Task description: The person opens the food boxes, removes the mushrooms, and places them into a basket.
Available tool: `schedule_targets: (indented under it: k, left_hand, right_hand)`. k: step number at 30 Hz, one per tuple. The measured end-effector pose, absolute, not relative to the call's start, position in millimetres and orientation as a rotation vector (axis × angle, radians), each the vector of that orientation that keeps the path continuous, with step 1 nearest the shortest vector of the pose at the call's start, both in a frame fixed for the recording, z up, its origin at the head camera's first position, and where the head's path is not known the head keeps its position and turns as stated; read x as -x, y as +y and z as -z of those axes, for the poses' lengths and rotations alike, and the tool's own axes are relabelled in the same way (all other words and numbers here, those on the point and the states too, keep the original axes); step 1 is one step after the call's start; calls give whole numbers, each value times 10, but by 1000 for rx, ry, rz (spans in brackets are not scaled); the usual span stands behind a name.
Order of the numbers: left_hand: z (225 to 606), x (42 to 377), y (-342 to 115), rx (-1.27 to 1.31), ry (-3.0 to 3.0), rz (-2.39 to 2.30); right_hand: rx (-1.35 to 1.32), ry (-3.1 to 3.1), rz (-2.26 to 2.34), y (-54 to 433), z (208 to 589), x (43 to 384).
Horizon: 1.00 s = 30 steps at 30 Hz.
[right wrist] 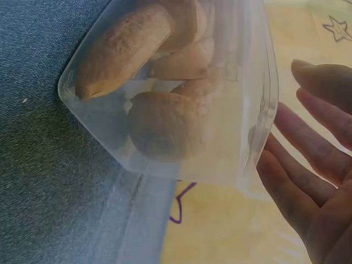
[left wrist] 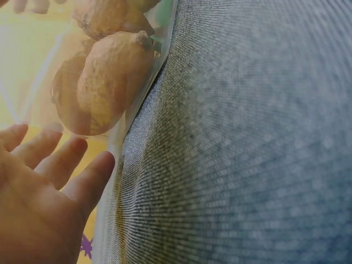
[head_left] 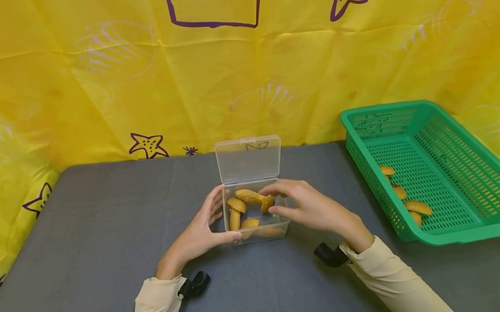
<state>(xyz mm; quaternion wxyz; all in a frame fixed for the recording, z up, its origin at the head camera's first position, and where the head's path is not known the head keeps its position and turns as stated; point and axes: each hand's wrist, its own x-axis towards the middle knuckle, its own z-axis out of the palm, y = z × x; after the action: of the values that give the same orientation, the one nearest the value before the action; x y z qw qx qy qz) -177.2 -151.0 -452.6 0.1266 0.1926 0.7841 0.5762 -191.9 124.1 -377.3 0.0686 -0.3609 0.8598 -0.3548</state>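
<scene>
A clear plastic box (head_left: pixel 270 231) with its hinged lid (head_left: pixel 249 160) raised stands on the grey table, several brown mushrooms inside. My left hand (head_left: pixel 200 231) holds the box's left side, thumb at the front wall and fingers towards the back corner. In the left wrist view, the fingers of that hand (left wrist: pixel 47 192) lie along the clear wall beside a mushroom (left wrist: pixel 113 82). Over the right rim, my right hand (head_left: pixel 310 206) has thumb and fingers apart, close to a long mushroom (head_left: pixel 249 196). The right wrist view shows no mushroom within that hand (right wrist: pixel 324 181).
A green perforated basket (head_left: pixel 483 230) stands on the right of the table, with several mushrooms (head_left: pixel 418 207) along its left side. Yellow patterned cloth (head_left: pixel 218 84) hangs behind the table. Black straps with cameras (head_left: pixel 197 284) sit at both wrists.
</scene>
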Motion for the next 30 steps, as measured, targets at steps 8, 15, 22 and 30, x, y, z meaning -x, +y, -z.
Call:
schedule_targets:
  k: [8, 15, 22, 30]
  left_hand:
    - [4516, 1778, -1517, -561, 2281, -1668]
    - [4514, 1784, -1512, -564, 2280, -1664]
    - [4514, 1780, -1512, -574, 2276, -1674]
    - [4522, 1781, -1523, -578, 2278, -1683]
  right_hand:
    - [1186, 2542, 985, 1101, 3780, 1971]
    - [1161, 2457, 885, 1009, 3833, 2044]
    - [1219, 2457, 767, 922, 3869, 2097]
    - [1204, 2436, 680, 841, 3867, 2142]
